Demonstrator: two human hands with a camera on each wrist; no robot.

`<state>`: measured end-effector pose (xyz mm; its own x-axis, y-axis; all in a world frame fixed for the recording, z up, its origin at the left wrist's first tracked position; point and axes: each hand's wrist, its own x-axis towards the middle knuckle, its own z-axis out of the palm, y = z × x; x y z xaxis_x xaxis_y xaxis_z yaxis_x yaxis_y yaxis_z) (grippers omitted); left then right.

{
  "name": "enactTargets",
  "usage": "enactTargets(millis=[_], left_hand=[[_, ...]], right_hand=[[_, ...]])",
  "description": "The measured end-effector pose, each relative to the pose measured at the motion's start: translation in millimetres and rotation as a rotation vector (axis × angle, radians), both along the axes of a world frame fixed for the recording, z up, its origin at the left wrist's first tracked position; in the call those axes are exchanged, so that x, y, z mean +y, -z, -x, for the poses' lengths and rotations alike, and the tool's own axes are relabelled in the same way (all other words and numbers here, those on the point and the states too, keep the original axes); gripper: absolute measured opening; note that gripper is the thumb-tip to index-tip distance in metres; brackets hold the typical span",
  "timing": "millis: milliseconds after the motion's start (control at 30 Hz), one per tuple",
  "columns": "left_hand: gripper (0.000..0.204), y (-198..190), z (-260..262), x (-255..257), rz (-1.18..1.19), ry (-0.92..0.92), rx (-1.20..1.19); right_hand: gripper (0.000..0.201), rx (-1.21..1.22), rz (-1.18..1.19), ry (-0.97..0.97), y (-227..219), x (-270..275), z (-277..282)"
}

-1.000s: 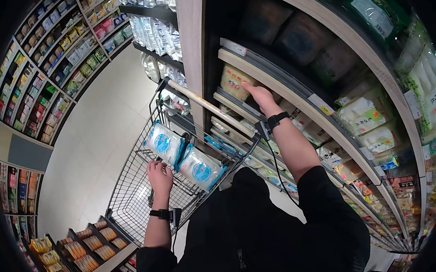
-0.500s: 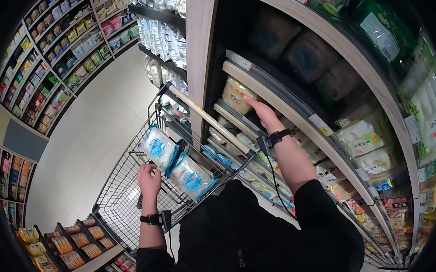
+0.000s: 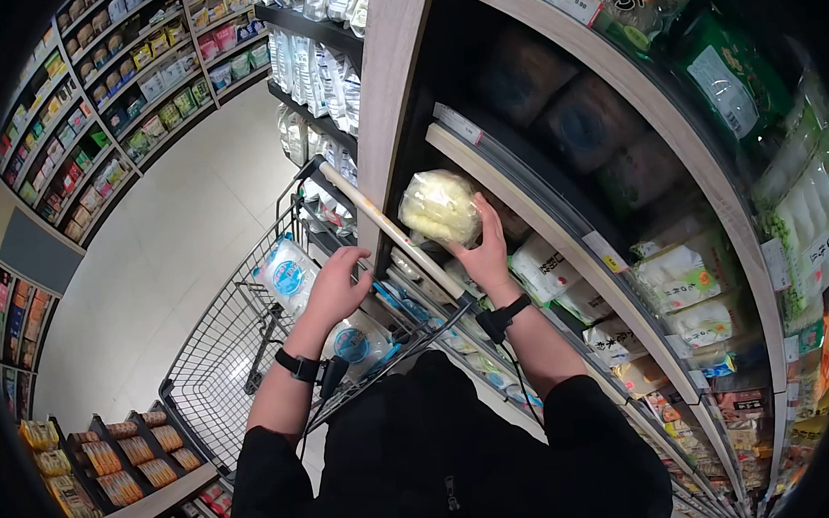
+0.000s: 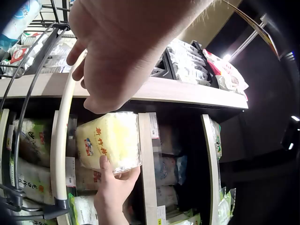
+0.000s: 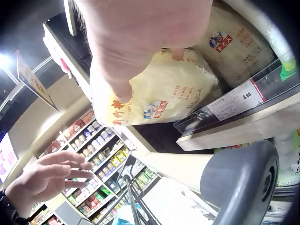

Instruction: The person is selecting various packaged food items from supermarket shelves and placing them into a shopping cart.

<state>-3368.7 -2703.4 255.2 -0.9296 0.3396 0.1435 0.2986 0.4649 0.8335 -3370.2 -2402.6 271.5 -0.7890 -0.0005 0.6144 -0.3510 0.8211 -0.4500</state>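
Note:
My right hand (image 3: 488,257) grips a clear bag of pale yellow rice vermicelli (image 3: 438,208), thumb on one face and fingers behind. It is out in front of the shelf, next to the cart's handle bar (image 3: 379,216). In the right wrist view the vermicelli bag (image 5: 164,93) shows red and orange print. Over the cart, my left hand (image 3: 339,286) hangs with fingers loosely bent and nothing in them. Beneath it, two white bags with blue round labels, one farther (image 3: 289,277) and one nearer (image 3: 353,342), lie in the cart's upper part, partly covered by the hand and wrist.
The wire shopping cart (image 3: 190,360) stands against the shelving on the right. Another vermicelli bag (image 5: 236,42) sits on the shelf behind a price tag (image 5: 239,99). Packaged noodles (image 3: 683,278) fill nearby shelves. Packaged rolls (image 3: 116,458) stand at the lower left, beside the pale floor (image 3: 107,303).
My right hand has drawn the vermicelli bag off the shelf toward the cart handle. The left hand has moved up and right, from beside the white bags to above them.

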Motion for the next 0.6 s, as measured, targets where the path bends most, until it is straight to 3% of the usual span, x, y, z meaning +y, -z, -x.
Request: enactTargets(millis=[100,133,167,233,300,367,467,533,567,600], left_hand=[[0.048,-3,10,5,-0.063,-0.013,0.014],[0.073,5,9,3,-0.034,0.004,-0.018],[0.073,5,4,2,-0.043,-0.023,-0.04],[0.1,3,-10,4,-0.232,0.036,-0.001],[0.121,-5,-22,2,-0.191,0.096,0.066],[0.127,-6,-30,0,-0.194,0.111,0.187],[0.127,-13,-52,-8,-0.098,0.126,0.302],[0.12,-13,-68,-11,-0.292,0.214,-0.022],[0.12,-12,-71,-13,-0.292,0.202,-0.017],[0.116,-10,-74,-15,-0.439,0.197,-0.188]], right_hand=[[0.087,0.0,-0.058,-0.071,-6,-5,-12],[0.086,-0.023,-0.048,-0.12,-8,-9,-19],[0.086,-0.045,-0.055,-0.147,-10,-13,-27],[0.086,-0.04,-0.044,-0.25,-17,-22,-50],[0.087,-0.098,-0.031,-0.314,-37,-38,-74],[0.082,-0.442,0.657,-0.419,-49,-53,-90],[0.086,-0.533,0.785,-0.509,-60,-54,-101],[0.081,-0.599,0.949,-0.517,-61,-59,-104],[0.081,-0.603,0.944,-0.529,-57,-63,-101],[0.077,-0.664,0.993,-0.501,-50,-67,-96]])
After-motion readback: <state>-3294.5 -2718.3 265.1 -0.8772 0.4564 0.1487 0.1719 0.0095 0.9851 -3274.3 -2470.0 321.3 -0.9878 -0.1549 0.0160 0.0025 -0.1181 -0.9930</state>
